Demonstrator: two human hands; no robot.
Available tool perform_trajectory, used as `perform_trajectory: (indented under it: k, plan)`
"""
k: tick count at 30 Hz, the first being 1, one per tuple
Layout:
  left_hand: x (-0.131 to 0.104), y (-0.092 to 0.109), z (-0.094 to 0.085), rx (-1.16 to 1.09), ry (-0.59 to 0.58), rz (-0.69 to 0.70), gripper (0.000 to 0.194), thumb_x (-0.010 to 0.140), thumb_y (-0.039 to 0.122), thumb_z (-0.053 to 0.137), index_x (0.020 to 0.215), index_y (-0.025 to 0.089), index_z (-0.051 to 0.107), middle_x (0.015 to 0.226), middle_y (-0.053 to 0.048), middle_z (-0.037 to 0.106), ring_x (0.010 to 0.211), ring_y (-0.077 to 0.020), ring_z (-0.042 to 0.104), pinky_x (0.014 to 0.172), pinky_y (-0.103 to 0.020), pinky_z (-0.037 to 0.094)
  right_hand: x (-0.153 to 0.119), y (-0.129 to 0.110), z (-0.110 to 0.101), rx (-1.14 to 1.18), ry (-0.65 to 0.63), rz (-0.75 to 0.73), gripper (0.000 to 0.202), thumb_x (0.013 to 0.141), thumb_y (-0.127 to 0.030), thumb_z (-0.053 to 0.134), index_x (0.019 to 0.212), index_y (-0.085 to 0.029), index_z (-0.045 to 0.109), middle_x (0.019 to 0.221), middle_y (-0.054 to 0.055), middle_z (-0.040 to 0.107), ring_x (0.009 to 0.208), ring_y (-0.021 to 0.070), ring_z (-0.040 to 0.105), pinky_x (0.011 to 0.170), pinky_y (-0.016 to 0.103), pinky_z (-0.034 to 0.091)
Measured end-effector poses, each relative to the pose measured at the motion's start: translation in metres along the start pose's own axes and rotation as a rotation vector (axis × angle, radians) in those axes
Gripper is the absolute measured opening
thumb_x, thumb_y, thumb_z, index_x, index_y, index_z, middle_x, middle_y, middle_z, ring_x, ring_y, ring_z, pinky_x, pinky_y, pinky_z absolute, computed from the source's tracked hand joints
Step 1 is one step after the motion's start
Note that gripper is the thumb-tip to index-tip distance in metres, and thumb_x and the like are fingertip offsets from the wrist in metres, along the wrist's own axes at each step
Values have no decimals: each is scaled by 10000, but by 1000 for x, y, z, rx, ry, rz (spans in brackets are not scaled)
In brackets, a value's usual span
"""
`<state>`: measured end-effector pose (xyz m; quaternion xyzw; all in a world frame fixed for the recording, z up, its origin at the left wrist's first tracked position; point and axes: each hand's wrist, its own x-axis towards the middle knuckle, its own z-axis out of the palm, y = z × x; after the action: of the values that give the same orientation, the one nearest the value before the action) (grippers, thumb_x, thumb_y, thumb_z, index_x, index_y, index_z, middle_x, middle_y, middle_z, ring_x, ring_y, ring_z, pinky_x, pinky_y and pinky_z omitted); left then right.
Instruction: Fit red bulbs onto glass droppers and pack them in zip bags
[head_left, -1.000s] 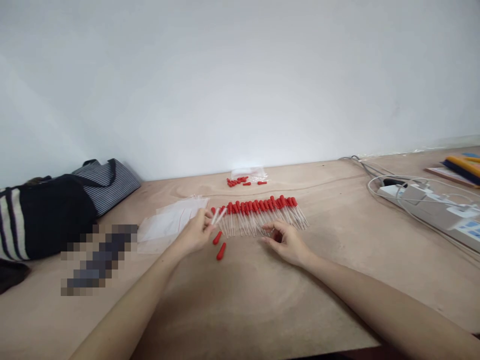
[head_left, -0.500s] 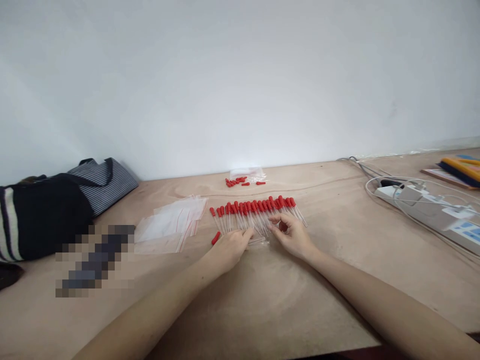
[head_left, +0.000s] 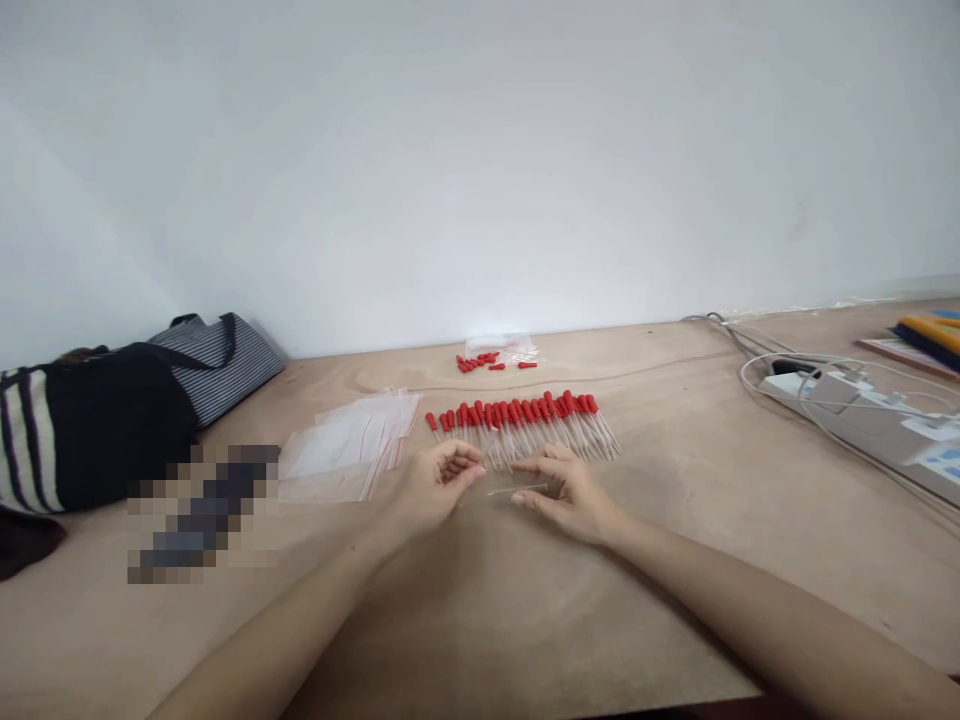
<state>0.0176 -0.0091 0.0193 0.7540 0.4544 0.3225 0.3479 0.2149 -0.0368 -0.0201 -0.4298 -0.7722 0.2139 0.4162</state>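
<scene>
Several droppers (head_left: pixel 517 425) with red rubber bulbs and clear tubes lie in a row, bulbs toward the wall. My left hand (head_left: pixel 435 485) is just in front of the row's left part, fingers curled in toward the thumb; what they hold, if anything, is hidden. My right hand (head_left: pixel 574 495) is in front of the row's right part, thumb and index finger apart. A thin clear tube (head_left: pixel 501 491) without a bulb lies crosswise by the right thumb, partly behind it.
Clear zip bags (head_left: pixel 341 450) lie left of the row. Farther back are loose red bulbs (head_left: pixel 472 363) and a small bag (head_left: pixel 499 345) with thin tubes. A dark striped bag (head_left: pixel 112 420) stands left. At right are a power strip (head_left: pixel 885 425) with cables and a yellow-and-blue object (head_left: pixel 930 340).
My hands have drawn back slightly from the droppers. The left fingers have curled, and the loose red bulb beside that hand is out of sight. The right thumb has lowered beside the clear tube.
</scene>
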Motion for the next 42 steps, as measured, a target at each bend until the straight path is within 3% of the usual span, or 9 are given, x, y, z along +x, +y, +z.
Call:
perform_trajectory:
  k: [2, 6, 9, 14, 21, 25, 29, 34, 42]
  plan:
    - [-7, 3, 14, -35, -87, 32, 113, 721, 251, 542, 776, 152, 554, 684, -9, 591, 627, -119, 558, 585, -231, 456, -1, -7, 7, 148, 2, 47, 342, 734, -425, 550, 994, -208, 599, 765, 34, 545, 733, 145, 503, 665, 282, 407]
    - [-13, 7, 25, 57, -132, 127, 129, 738, 290, 542, 769, 166, 564, 672, -1, 597, 617, -119, 555, 571, -228, 450, 1, -14, 10, 323, 100, 106, 276, 796, -411, 459, 787, -184, 615, 682, 14, 520, 666, 122, 482, 624, 253, 400]
    - [-13, 2, 11, 358, -38, 191, 184, 680, 319, 611, 783, 172, 569, 776, -23, 586, 716, -159, 547, 667, -293, 440, 3, -12, 1, 348, 206, 122, 290, 805, -406, 441, 692, -171, 568, 629, 3, 491, 599, 109, 452, 561, 232, 379]
    - [-19, -11, -12, 617, -11, 60, 107, 678, 249, 583, 729, 169, 534, 776, -25, 545, 713, -172, 534, 633, -295, 419, 2, -7, -7, 321, 95, 95, 279, 794, -403, 462, 731, -175, 609, 647, 14, 560, 626, 123, 503, 583, 241, 401]
    - [-26, -14, -13, 582, -71, -76, 118, 740, 152, 446, 850, 168, 484, 657, 6, 562, 594, -150, 539, 555, -265, 401, 1, -2, 3, 338, 131, 144, 322, 811, -410, 423, 842, -171, 637, 633, 12, 565, 623, 121, 531, 595, 245, 437]
    - [-26, -7, -12, 533, 52, 112, 149, 788, 186, 415, 899, 164, 511, 780, -33, 565, 691, -148, 545, 638, -280, 424, 2, 8, -5, 218, 174, 50, 301, 819, -375, 427, 930, -185, 632, 655, 17, 548, 635, 126, 522, 603, 259, 438]
    - [-26, 1, 4, 380, -1, 304, 140, 813, 195, 413, 859, 173, 544, 827, -35, 552, 742, -126, 538, 685, -258, 433, 0, 9, -14, -2, 48, -83, 279, 839, -287, 405, 992, -188, 617, 664, 25, 505, 618, 120, 495, 585, 250, 431]
    - [-22, -2, 21, 292, 28, 279, 115, 808, 231, 455, 849, 172, 545, 798, -22, 596, 751, -135, 551, 694, -270, 443, -4, 1, -14, -66, -37, -167, 270, 827, -207, 423, 1046, -199, 582, 791, 59, 562, 663, 120, 522, 604, 242, 438]
    - [-20, -7, 22, 298, 62, 290, 133, 808, 250, 460, 853, 178, 563, 796, -18, 621, 756, -139, 564, 705, -274, 442, -7, -1, -9, -128, -8, -164, 249, 828, -221, 420, 1002, -211, 597, 799, 52, 601, 648, 119, 544, 574, 233, 435]
